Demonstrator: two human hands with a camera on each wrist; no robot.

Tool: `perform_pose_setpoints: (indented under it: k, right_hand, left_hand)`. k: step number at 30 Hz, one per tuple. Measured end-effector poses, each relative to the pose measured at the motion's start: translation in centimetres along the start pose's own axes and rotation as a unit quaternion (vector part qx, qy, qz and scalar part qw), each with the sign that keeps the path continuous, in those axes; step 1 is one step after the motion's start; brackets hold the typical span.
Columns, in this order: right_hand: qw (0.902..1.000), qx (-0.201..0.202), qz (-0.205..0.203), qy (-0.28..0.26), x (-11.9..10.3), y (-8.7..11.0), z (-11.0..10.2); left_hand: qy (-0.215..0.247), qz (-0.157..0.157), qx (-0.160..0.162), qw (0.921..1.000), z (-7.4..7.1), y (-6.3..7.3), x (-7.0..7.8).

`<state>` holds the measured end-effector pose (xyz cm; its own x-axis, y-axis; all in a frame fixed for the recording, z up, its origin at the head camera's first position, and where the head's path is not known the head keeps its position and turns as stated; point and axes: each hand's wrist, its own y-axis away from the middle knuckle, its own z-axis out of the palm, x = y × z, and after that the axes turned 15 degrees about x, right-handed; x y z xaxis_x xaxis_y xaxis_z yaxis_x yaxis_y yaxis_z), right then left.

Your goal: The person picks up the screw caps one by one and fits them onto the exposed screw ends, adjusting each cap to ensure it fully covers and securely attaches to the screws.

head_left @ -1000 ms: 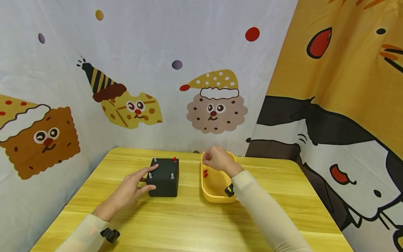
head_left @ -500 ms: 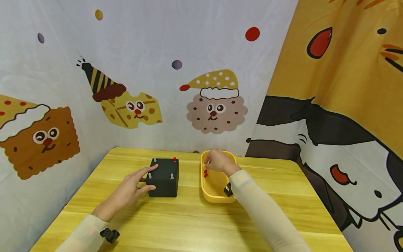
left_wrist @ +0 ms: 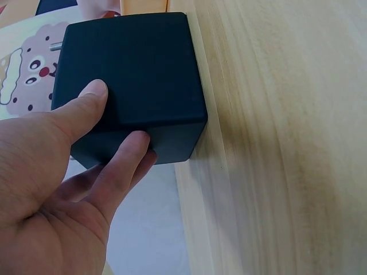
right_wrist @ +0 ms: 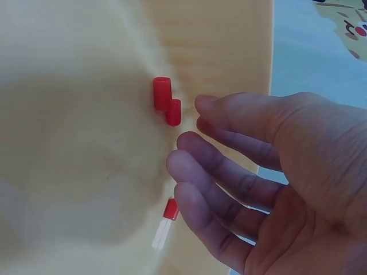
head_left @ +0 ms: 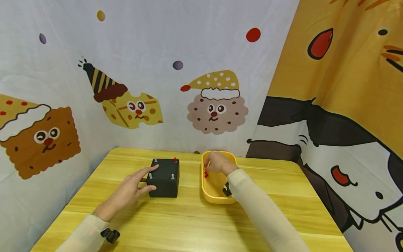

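A black box (head_left: pixel 163 178) carries several short posts; three are silver and the far right one wears a red cap (head_left: pixel 175 159). My left hand (head_left: pixel 130 185) holds the box at its left side, thumb (left_wrist: pixel 92 103) on the front face and a fingertip on top. Over the yellow tray (head_left: pixel 220 200) my right hand (head_left: pixel 217 162) reaches down with bent fingers, thumb and fingertips near small red caps. In the right wrist view two red cylindrical caps (right_wrist: pixel 163 93) lie together beside the thumb. Another red piece (right_wrist: pixel 171 209) with pale strips lies by the lower fingertips. Nothing shows between the fingers.
Box and tray stand apart on a wood-grain table (head_left: pixel 189 224), the tray to the right and near the back edge. A printed cloth (head_left: pixel 141 52) with cartoon figures hangs behind the table and at both sides.
My right hand has lowered and drawn slightly nearer inside the tray, closer to the red caps. The left hand and the box have stayed in place.
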<state>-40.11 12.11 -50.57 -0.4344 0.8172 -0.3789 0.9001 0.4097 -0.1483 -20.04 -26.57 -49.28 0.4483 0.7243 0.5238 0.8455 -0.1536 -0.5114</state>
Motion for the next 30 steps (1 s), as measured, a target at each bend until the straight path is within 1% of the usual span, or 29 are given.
perform_pose_setpoints:
  k: [2,4,8,13,17,24,30]
  right_hand:
    - [1.0000,0.004,-0.005,-0.001,1.5,-0.9,1.4]
    - [1.0000,-0.003,0.007,0.005,1.8,-1.2,1.9]
    - [0.9999,-0.010,0.010,0.003,1.6,-1.1,2.1]
    - [0.9999,0.003,0.007,0.010,1.1,-0.9,2.1]
    - [0.9999,0.004,0.004,0.015,0.5,-0.7,1.8]
    - [1.0000,0.007,0.004,0.001,0.2,-0.4,1.8]
    - [0.9999,0.001,-0.002,0.014,0.6,-0.7,2.5]
  left_hand:
    - [0.001,0.004,0.003,1.0000,0.0,0.0,-0.1]
    - [0.002,0.004,0.004,1.0000,0.0,0.0,-0.1]
    - [0.005,0.005,0.004,1.0000,0.1,0.1,-0.1]
    - [0.008,0.015,0.012,0.9998,0.2,0.0,-0.1]
    - [0.007,0.022,0.015,0.9996,0.4,0.0,-0.1]
    - [0.009,0.016,0.011,0.9998,0.5,0.0,-0.3]
    - [0.012,0.012,0.009,0.9998,0.4,0.1,-0.4]
